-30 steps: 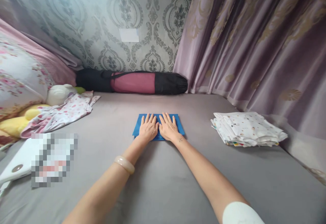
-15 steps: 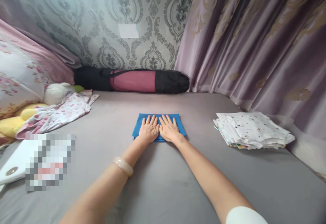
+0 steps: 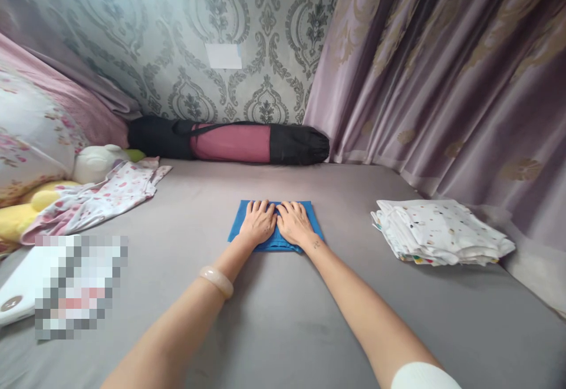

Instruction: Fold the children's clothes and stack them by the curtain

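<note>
A folded blue cloth (image 3: 279, 244) lies flat on the grey sheet in the middle of the view, its near edge slightly uneven. My left hand (image 3: 257, 221) rests palm down on its left half, fingers slightly bent and pointing away from me. On the right half lies my right hand (image 3: 294, 221), also palm down with bent fingers. The two thumbs come close together at the centre. Neither hand grasps the cloth; both press on its top. Much of the cloth's upper face is hidden under the hands.
A stack of folded white printed cloths (image 3: 442, 231) sits at the right by the purple curtain (image 3: 398, 71). A long black and pink bag (image 3: 232, 142) lies along the wall. At left are a spotted garment (image 3: 115, 194), a yellow plush (image 3: 17, 217) and a white board-like item (image 3: 26, 283).
My fingers, stretched flat before, are now more bent on the blue cloth. The cloth's near edge shows a little more and looks more ruffled.
</note>
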Demonstrator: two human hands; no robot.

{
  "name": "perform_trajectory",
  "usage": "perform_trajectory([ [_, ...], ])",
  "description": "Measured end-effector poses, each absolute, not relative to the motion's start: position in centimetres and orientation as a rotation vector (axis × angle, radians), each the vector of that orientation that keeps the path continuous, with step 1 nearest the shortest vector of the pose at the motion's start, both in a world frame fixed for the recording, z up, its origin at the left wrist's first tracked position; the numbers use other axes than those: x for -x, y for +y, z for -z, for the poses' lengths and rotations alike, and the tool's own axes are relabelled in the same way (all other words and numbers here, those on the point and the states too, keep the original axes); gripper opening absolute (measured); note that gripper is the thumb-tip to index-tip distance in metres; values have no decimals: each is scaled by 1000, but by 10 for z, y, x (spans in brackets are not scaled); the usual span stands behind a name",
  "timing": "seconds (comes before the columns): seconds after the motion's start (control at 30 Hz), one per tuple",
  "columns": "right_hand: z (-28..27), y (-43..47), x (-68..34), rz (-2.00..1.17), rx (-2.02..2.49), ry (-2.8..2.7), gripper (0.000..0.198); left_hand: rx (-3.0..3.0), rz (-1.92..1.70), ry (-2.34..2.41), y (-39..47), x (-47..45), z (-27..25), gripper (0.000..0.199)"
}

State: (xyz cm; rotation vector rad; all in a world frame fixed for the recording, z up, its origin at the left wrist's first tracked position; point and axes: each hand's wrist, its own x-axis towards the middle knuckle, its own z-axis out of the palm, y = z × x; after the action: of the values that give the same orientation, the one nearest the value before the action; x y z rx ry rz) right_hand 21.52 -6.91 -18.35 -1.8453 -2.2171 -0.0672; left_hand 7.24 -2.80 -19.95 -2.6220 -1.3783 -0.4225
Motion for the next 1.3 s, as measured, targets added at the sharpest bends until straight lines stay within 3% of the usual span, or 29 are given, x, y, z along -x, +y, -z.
perform_trajectory([
  [0.17,186,-68,-216,10,1816,-2226,56,2647,438,-1369,-28,-72,205,53],
  [0.4,183,-66,-216,-132,1879,-2272,55,2743,339,-1409,-25,-73,203,52],
  [1.07,189,-66,-215,-71,1998,-2133,56,2687,307,-1594,-26,-74,202,57],
  [1.3,192,-67,-212,43,2132,-1972,63,2473,293,-1727,-30,-77,201,73],
])
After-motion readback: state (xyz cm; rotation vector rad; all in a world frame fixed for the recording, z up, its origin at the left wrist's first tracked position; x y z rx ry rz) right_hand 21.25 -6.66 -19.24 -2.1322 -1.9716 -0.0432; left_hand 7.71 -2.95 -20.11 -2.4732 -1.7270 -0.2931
